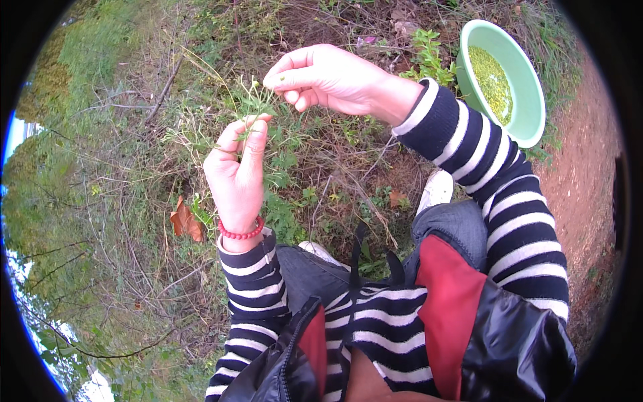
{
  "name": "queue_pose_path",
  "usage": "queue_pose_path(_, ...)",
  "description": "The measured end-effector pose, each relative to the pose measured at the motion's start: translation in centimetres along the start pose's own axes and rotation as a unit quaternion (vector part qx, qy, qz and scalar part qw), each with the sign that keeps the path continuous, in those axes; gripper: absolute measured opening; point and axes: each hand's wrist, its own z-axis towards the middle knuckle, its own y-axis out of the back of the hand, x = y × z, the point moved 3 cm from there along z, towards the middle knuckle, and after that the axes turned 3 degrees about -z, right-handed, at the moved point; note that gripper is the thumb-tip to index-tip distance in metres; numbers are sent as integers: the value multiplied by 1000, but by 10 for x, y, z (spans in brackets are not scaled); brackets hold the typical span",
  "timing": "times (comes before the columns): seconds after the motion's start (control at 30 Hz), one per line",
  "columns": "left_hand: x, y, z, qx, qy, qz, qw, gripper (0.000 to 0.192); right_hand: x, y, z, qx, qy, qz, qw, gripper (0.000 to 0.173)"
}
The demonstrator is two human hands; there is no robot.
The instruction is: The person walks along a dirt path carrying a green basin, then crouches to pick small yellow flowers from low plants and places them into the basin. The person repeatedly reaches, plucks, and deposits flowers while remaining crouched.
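My left hand [235,173], with a red bead bracelet [242,232] at its wrist, pinches a thin green plant sprig [255,103] between thumb and fingers. The sprig points up and away from me, with narrow stalks and a small yellow-green bud [255,84] at its top. From the right, my right hand [336,80] reaches across with thumb and forefinger closed at the stalk tips. A tiny greenish speck shows on that thumb. What lies between those fingertips is mostly hidden.
A pale green plastic basin [527,70] holding yellow-green buds or flower heads [486,80] stands tilted at upper right, beside a reddish dirt path [577,186]. Dry twigs [166,88], grass and weeds surround me. A brown dry leaf [186,221] lies left of my wrist.
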Motion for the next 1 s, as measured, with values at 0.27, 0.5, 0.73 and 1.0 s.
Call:
queue_pose_path(0.27,-2,4,3,-20,15,-54,998,21,-1,5,0,-12,-11,15,1000,16)
queue_pose_path(0.5,7,5,6,-126,-32,0,992,18,-1,15,4,-47,37,60,996,14)
queue_pose_path(0.73,19,14,11,-65,77,-156,983,21,-6,27,-1,11,10,131,991,23)
queue_pose_path(1.0,19,12,11,-42,94,-115,988,22,-7,6,2,92,-13,133,987,28)
